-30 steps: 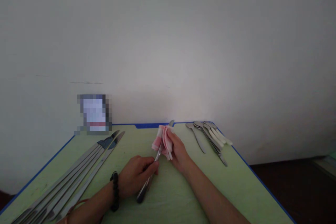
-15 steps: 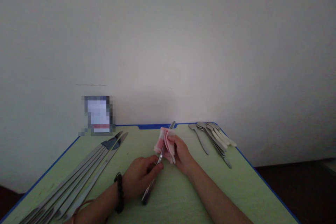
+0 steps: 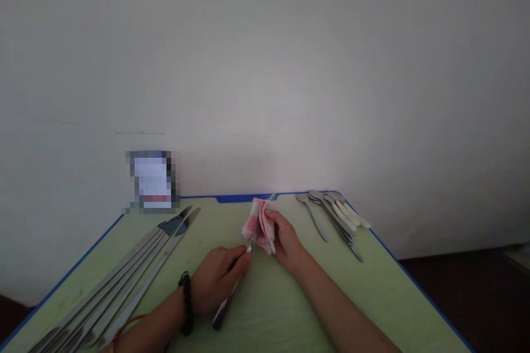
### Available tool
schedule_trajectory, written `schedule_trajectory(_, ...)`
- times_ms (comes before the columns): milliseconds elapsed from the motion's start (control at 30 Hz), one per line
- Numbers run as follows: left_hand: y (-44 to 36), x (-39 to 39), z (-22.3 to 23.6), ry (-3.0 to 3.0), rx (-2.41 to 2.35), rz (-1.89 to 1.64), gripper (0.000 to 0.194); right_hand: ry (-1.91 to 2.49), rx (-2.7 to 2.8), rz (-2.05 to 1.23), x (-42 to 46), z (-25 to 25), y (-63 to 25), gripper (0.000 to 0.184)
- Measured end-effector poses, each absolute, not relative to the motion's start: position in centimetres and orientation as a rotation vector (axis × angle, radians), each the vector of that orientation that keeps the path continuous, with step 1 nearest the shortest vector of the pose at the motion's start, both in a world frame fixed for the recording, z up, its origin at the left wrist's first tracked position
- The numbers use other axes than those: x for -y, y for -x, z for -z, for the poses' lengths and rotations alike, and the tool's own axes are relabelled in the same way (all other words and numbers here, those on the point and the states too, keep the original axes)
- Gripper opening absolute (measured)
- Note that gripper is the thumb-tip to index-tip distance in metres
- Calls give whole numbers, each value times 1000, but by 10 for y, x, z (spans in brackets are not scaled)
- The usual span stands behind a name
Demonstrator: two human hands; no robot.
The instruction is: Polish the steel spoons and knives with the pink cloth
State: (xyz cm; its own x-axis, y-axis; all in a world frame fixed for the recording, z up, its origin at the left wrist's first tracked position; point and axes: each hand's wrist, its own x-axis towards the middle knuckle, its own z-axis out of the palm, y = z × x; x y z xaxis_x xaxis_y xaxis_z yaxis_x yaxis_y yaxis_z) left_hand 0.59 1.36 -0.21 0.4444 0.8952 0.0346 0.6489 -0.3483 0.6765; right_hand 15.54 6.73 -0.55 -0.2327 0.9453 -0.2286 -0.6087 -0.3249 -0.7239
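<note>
My left hand, with a dark bead bracelet on the wrist, grips the handle of a table knife near the middle of the green table. The knife points away from me, its blade running up into a folded pink cloth. My right hand is closed on that cloth and wraps it round the blade. Only the blade's tip shows beyond the cloth.
Several long knives lie side by side at the left of the table. A cluster of spoons and cutlery lies at the far right corner. A blurred-out small box stands at the back left against the white wall.
The knife has slid back toward me through the cloth, so less of the blade tip sticks out beyond it. Both hands keep their grip.
</note>
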Motion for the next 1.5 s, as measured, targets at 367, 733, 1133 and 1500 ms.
schedule_trajectory(367,-6,-11,0,-2170,-1271,-527,43,704,718,-1821,-63,4,-156,20)
schedule_trajectory(733,-10,-9,1,-2158,-1360,-494,34,697,681,-1797,-66,7,-154,25)
schedule_trajectory(1133,-11,-6,0,-2129,-1401,-511,48,703,720,-1840,-62,1,-156,30)
schedule_trajectory(1500,-11,-4,-2,-2059,-1368,-562,46,696,667,-1871,-61,-1,-156,24)
